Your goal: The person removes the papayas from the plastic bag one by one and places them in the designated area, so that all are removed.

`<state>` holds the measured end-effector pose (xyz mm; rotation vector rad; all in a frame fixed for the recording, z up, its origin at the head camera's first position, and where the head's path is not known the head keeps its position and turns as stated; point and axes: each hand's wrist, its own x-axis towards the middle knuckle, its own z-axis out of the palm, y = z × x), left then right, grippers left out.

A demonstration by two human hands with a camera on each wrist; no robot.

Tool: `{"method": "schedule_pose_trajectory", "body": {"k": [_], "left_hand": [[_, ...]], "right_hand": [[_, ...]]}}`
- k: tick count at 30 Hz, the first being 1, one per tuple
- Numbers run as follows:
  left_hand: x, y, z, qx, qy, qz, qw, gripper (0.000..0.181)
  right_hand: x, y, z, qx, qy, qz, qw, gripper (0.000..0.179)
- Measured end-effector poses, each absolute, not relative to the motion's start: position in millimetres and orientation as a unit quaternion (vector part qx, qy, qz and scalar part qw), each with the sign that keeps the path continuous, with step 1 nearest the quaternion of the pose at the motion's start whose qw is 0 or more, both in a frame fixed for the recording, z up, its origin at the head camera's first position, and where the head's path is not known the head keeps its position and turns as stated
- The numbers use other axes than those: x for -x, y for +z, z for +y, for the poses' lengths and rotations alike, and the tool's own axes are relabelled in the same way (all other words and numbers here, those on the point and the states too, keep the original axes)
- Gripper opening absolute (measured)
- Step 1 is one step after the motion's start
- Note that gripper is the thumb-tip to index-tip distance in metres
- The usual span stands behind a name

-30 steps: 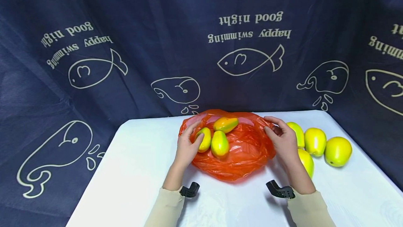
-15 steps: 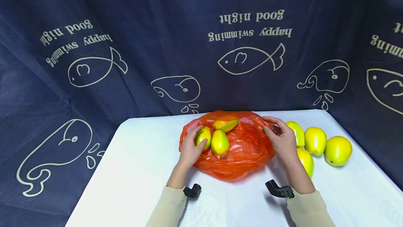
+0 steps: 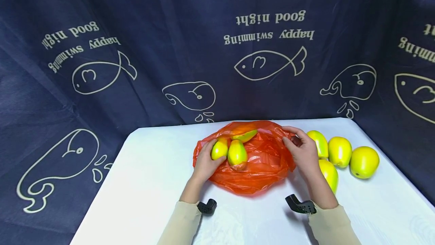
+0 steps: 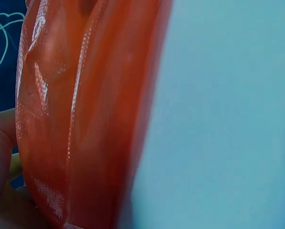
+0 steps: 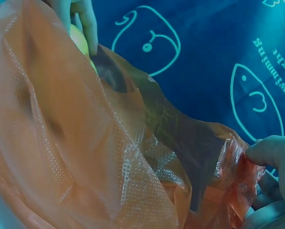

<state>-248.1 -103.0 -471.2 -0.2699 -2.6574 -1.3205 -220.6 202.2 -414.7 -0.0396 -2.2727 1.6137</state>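
A red plastic bag [image 3: 261, 179] lies with its mouth facing up in the middle of the table. My left hand [image 3: 205, 164] is inside its left side, fingers and thumb curled round a yellow-green mango [image 3: 219, 150]. Close beside that one sits a second mango [image 3: 237, 153]. Toward the back lies a third mango [image 3: 245, 136], its upper part showing through red film. My right hand [image 3: 303, 150] pinches the bag's right rim between thumb and fingers; in the right wrist view the crumpled rim sits under the thumb [image 5: 271, 151]. Red film fills much of the left wrist view.
Several yellow-green fruits [image 3: 340, 152] stand on the white table [image 3: 142, 184] to the right, one [image 3: 327, 173] partly behind my right wrist. A dark blue curtain [image 3: 190, 60] with fish and whale drawings hangs behind the table and along both sides.
My left hand has shifted slightly right, its fingers reaching further round the left mango. The bag's back edge has come down over the far mango. The right hand keeps its grip.
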Motion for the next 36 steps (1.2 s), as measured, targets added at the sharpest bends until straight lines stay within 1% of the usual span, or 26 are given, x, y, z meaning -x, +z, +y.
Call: {"method": "schedule_pose_trajectory", "body": {"k": [4,16,26,31,36], "left_hand": [[248,-472,-104,0.090,-0.433,-0.894,0.075,0.075],[248,-467,-104,0.080,-0.448,-0.887,0.082,0.073],[241,-435,-110,0.093,-0.508,-0.851,0.094,0.072],[234,-415,-119,0.071,-0.568,-0.815,0.094,0.072],[229,-400,-134,0.046,-0.606,-0.786,0.118,0.073]], "right_hand": [[221,-415,201,0.018,0.562,-0.809,0.172,0.036],[221,-416,201,0.026,0.556,-0.814,0.165,0.037],[221,-416,202,0.034,0.552,-0.818,0.160,0.036],[220,-417,203,0.034,0.550,-0.819,0.158,0.036],[220,-418,202,0.033,0.548,-0.820,0.161,0.037]]}}
